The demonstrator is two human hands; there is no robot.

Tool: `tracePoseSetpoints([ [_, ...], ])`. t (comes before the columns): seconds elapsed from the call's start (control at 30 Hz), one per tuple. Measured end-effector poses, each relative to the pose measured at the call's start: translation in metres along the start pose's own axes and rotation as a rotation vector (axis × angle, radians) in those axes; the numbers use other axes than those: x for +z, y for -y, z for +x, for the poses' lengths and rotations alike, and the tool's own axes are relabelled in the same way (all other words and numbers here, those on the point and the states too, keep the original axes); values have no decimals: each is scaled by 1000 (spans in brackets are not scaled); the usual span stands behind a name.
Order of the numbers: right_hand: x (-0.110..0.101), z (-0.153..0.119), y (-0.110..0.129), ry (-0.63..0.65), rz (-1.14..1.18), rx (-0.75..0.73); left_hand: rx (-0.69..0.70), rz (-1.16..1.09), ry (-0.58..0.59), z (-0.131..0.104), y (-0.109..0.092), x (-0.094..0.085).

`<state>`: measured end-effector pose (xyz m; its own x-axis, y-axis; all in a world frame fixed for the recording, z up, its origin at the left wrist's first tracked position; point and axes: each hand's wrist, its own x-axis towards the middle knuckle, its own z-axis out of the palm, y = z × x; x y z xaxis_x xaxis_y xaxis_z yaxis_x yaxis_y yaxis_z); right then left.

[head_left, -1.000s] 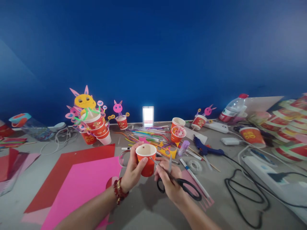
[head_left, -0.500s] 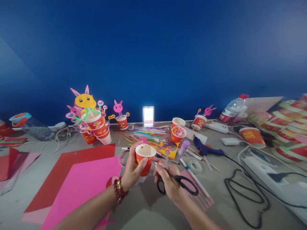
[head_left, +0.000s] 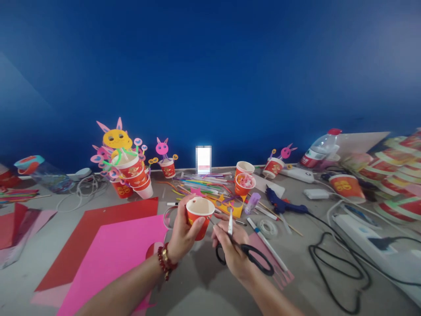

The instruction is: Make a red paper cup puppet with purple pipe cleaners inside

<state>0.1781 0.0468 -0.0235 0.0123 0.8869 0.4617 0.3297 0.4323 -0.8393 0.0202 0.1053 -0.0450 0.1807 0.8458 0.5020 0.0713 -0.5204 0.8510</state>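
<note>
My left hand (head_left: 186,232) wraps round a red paper cup (head_left: 194,219) with a white rim, held upright a little above the table. A small dark reddish mark shows near the top of its inner wall. My right hand (head_left: 232,243) grips black-handled scissors (head_left: 259,260) with the blades spread wide apart. One blade points up, and the tip of the other lies at the cup's right side; whether it pierces the wall I cannot tell. Pink paper (head_left: 118,245) lies over red paper (head_left: 69,254) left of my left hand.
Behind the cup lie coloured sticks (head_left: 207,186) and cut yellow paper (head_left: 235,206). To the right are a blue glue gun (head_left: 283,204), clear tape (head_left: 268,228), a white marker (head_left: 268,245), a black cable (head_left: 315,259) and a power strip (head_left: 378,245). Decorated cups (head_left: 126,169) stand left.
The cup and my left hand have shifted very slightly up and right. The scissors have turned a little in my right hand, with the upright blade now facing the light more.
</note>
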Motion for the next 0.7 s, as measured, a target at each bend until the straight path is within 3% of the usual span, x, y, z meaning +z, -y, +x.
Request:
tracePoseSetpoints([
  [0.2,1,0,-2,-15,-83,-13,22,47,-37,0,1,-1],
  [0.47,13,-8,-7,-6,268,291,-7,58,-39,-3,3,3],
  [0.7,19,-9,-5,-31,327,309,-26,49,-45,-5,5,4],
])
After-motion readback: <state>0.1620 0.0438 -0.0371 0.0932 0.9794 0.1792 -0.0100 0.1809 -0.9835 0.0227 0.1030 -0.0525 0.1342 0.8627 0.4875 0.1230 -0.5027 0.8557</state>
